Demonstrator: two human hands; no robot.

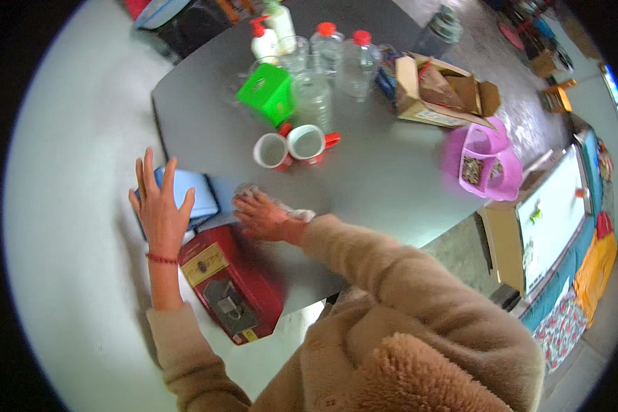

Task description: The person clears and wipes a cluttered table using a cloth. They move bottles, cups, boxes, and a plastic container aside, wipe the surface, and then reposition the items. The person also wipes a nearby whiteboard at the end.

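My left hand (157,206) is raised with its fingers spread, in front of a light-blue, dark-edged flat object (198,193) by the wall. Whether it touches that object, I cannot tell. Under my right hand (262,219) is a crumpled greyish cloth (247,190), pressed on the dark grey table (381,154). Part of the cloth shows past the fingers and beside the wrist. A dark red box (237,278) lies between my forearms, with a dark grey object (229,306) on top. Beyond my right hand stand two white mugs, one on the left (271,151) and one on the right (307,142), with red handles.
Farther back are a green container (269,92), clear jars with red lids (358,67), and pump bottles (264,44). An opened cardboard box (438,95) and a pink divided basket (494,159) line the right side. The wall (72,206) borders the left.
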